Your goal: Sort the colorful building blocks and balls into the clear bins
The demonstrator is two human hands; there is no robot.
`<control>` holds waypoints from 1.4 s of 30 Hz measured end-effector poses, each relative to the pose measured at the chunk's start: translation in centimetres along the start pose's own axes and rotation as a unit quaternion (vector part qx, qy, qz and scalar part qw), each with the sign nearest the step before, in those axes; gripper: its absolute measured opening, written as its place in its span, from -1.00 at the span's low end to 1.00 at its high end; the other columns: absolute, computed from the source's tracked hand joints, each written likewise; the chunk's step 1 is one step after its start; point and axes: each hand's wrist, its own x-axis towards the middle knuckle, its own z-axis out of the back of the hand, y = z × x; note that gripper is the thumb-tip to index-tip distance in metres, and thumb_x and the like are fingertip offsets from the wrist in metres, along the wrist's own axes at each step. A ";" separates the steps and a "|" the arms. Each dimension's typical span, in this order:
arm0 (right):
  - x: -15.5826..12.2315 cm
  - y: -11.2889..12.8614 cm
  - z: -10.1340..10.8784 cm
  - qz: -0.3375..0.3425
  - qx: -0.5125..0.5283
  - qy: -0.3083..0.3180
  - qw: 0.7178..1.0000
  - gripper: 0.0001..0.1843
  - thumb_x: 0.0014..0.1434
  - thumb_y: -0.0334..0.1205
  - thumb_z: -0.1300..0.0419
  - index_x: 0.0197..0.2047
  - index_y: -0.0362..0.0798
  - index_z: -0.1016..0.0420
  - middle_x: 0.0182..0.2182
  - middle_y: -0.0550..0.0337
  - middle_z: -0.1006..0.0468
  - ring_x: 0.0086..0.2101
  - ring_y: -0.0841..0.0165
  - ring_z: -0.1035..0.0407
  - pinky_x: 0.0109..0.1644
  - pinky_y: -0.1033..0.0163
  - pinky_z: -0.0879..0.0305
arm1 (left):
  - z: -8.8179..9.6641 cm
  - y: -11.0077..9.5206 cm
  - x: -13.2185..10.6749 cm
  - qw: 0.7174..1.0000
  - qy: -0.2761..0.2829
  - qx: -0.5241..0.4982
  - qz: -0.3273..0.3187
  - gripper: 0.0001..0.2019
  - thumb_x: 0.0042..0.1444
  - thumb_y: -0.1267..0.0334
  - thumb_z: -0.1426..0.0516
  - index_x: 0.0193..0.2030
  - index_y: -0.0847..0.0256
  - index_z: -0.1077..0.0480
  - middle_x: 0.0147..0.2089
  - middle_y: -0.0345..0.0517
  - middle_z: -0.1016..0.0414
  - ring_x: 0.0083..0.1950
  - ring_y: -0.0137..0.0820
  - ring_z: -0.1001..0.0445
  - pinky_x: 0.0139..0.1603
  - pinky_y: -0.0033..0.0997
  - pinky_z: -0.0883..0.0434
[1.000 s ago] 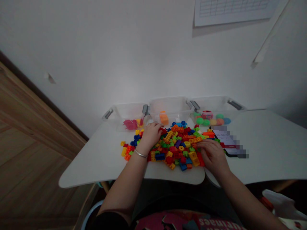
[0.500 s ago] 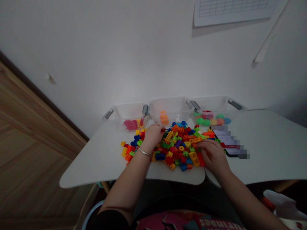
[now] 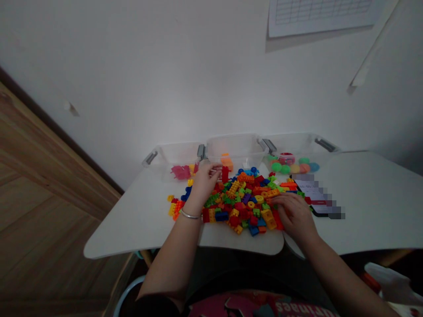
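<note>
A red toy brick [image 3: 225,174] stands upright at the fingertips of my left hand [image 3: 205,180], which pinches it above the back left of a heap of colourful building bricks [image 3: 243,202]. My right hand [image 3: 294,215] rests at the heap's right edge, its fingers stretched over orange and red bricks. Nothing shows in its grasp, though the undersides of the fingers are hidden. Close to its fingertips lie an orange brick [image 3: 272,193] and a yellow brick [image 3: 269,219].
Along the wall stand three clear bins: the left bin [image 3: 161,154] holds pink and yellow pieces, the middle bin [image 3: 234,143] orange bricks, the right bin [image 3: 294,141] coloured balls. A phone [image 3: 313,193] lies on the white table [image 3: 132,220] right of the heap.
My left hand has come up and slightly left from the heap, and the red brick now shows clear at its fingertips. My right hand has stayed in place.
</note>
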 end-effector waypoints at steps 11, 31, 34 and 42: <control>0.1 0.1 0.1 -0.017 0.015 0.003 1.000 -0.80 0.17 -0.36 -0.10 -0.24 0.03 -0.53 -0.27 0.18 -0.64 -0.14 0.21 -0.44 0.02 0.01 -0.36 | 3.6 3.3 0.9 0.908 -0.363 -0.208 -0.018 -0.64 0.18 0.27 -0.08 0.13 0.13 -0.37 -0.01 -0.05 -0.39 -0.14 -0.41 -0.54 -0.12 -0.38 -0.55; 0.2 0.1 0.1 -0.012 0.017 0.005 1.000 -0.80 0.18 -0.37 -0.09 -0.25 0.04 -0.53 -0.28 0.19 -0.64 -0.15 0.22 -0.45 0.02 0.02 -0.35 | 4.3 6.8 3.2 0.941 -0.330 0.065 0.039 -0.86 0.13 0.32 -0.07 -0.17 0.17 -0.38 -0.15 -0.08 -0.53 -0.08 -0.31 -0.50 0.06 -0.27 -0.38; 0.2 0.1 0.0 -0.006 0.015 0.008 1.000 -0.80 0.18 -0.38 -0.09 -0.24 0.03 -0.52 -0.27 0.19 -0.63 -0.14 0.23 -0.44 0.03 0.03 -0.34 | 4.3 6.8 3.3 0.952 -0.277 0.119 0.056 -0.87 0.12 0.27 -0.09 -0.24 0.14 -0.45 -0.20 -0.09 -0.59 -0.08 -0.23 -0.52 0.21 -0.09 -0.25; 0.2 0.1 0.1 -0.011 0.021 0.007 1.000 -0.80 0.18 -0.38 -0.10 -0.24 0.03 -0.52 -0.28 0.19 -0.64 -0.15 0.23 -0.45 0.03 0.03 -0.34 | 4.4 6.1 3.2 0.960 -0.190 0.194 0.071 -0.72 0.19 0.20 -0.01 -0.26 0.12 -0.56 -0.25 -0.01 -0.63 -0.06 -0.12 -0.52 0.27 0.07 -0.08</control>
